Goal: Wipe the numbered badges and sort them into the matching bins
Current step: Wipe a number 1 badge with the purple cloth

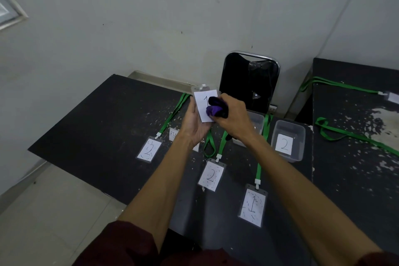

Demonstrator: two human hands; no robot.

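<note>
My left hand [194, 124] holds a badge marked 1 [203, 103] up above the table, its green lanyard [209, 144] hanging down. My right hand [232, 117] grips a purple and black cloth [216, 108] and presses it against the badge's face. On the table lie a badge marked 2 [149, 149] at the left, another marked 2 [211, 176] in the middle, and one marked 1 [253, 207] nearer me, all with pen scribbles. A clear bin labelled 2 [288, 142] stands at the right. Another clear bin [257, 120] is partly hidden behind my right hand.
A black chair [250, 80] stands behind the table against the wall. A second dark table [356, 136] at the right carries green lanyards [345, 134] and a badge [391, 97] at the frame edge. A small paper label [173, 134] lies near my left wrist.
</note>
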